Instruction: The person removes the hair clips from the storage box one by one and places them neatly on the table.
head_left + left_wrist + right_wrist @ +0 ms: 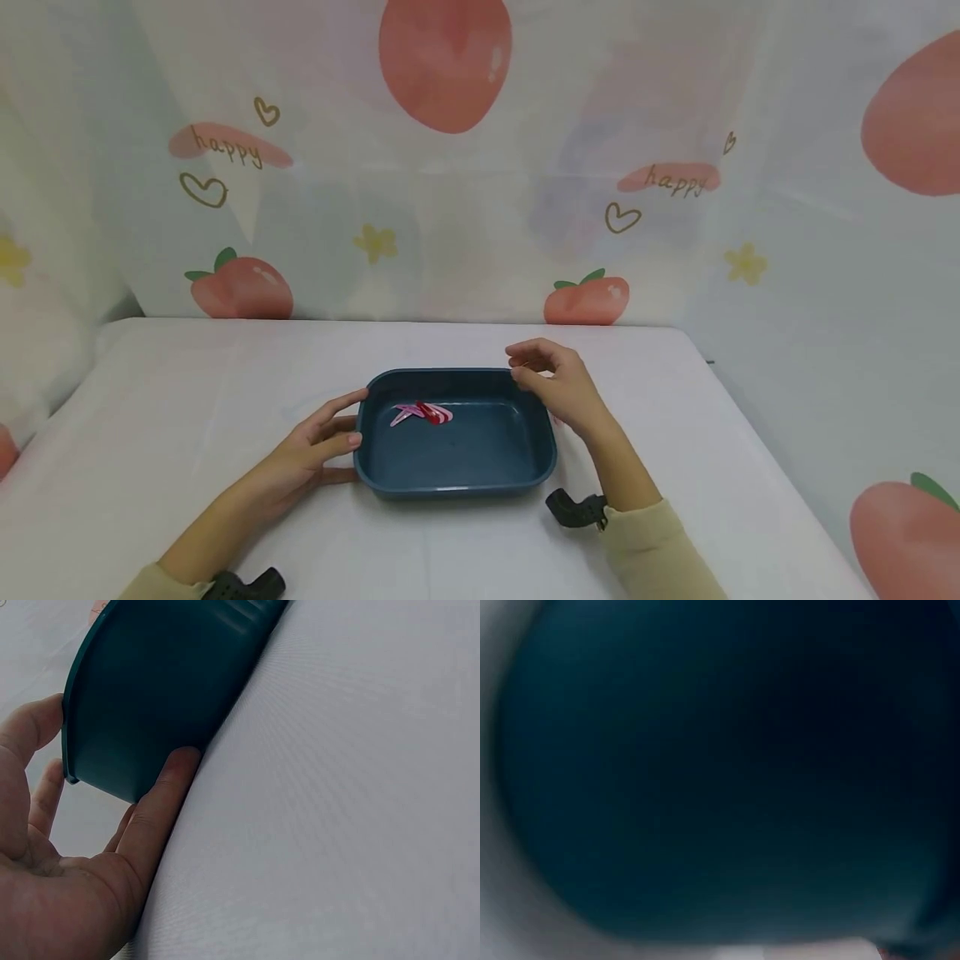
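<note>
Left hand (311, 454): fingers straight, pressed against left wall of teal tray (537, 467), thumb at rim; nothing gripped. Right hand (558, 385): fingers loosely curled over tray's far right corner, contact unclear, holds nothing visible. Tray sits centre of white surface (187, 400). Pink-red hair clips (423, 412) lie inside, far left part.

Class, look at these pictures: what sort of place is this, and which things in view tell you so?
Probably a small staged tabletop booth, not a lived-in room. A white table is walled by a peach-print curtain on three sides, and it holds only a blue tray between the person's two hands.
</note>
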### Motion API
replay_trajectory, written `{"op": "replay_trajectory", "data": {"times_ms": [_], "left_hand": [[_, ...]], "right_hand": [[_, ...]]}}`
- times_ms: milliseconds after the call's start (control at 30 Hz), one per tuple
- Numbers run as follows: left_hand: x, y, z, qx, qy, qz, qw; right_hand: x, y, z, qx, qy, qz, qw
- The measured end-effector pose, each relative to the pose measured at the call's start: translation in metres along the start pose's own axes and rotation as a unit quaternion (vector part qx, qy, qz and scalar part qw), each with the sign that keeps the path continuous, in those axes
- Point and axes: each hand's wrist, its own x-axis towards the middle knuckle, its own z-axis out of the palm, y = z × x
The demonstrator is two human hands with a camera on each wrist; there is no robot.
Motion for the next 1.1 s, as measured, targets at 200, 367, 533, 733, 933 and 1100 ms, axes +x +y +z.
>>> {"op": "replay_trajectory", "data": {"times_ms": [200,367,533,733,933,1100], "left_hand": [[0.004,-0.004,0.0,-0.004,0.002,-0.004,1.0],[0.005,-0.008,-0.001,-0.008,0.005,-0.005,0.9999],[0.004,-0.009,-0.001,-0.012,0.0,-0.003,0.9999],[0.002,-0.005,-0.002,-0.01,-0.009,0.005,0.9999],[0.001,0.0,-0.003,-0.012,-0.02,0.013,0.9996],[0.001,0.0,-0.004,-0.012,-0.018,0.009,0.9997]], "right_hand": [[0.006,0.01,0.039,-0.029,-0.064,-0.021,0.997],[0.011,0.004,0.064,-0.022,-0.112,-0.027,0.993],[0.013,-0.009,0.077,-0.003,-0.126,-0.022,0.992],[0.014,0.008,0.087,-0.05,-0.131,-0.012,0.99],[0.014,0.007,0.086,-0.083,-0.132,-0.019,0.988],[0.014,0.008,0.088,-0.118,-0.155,-0.021,0.981]]}}
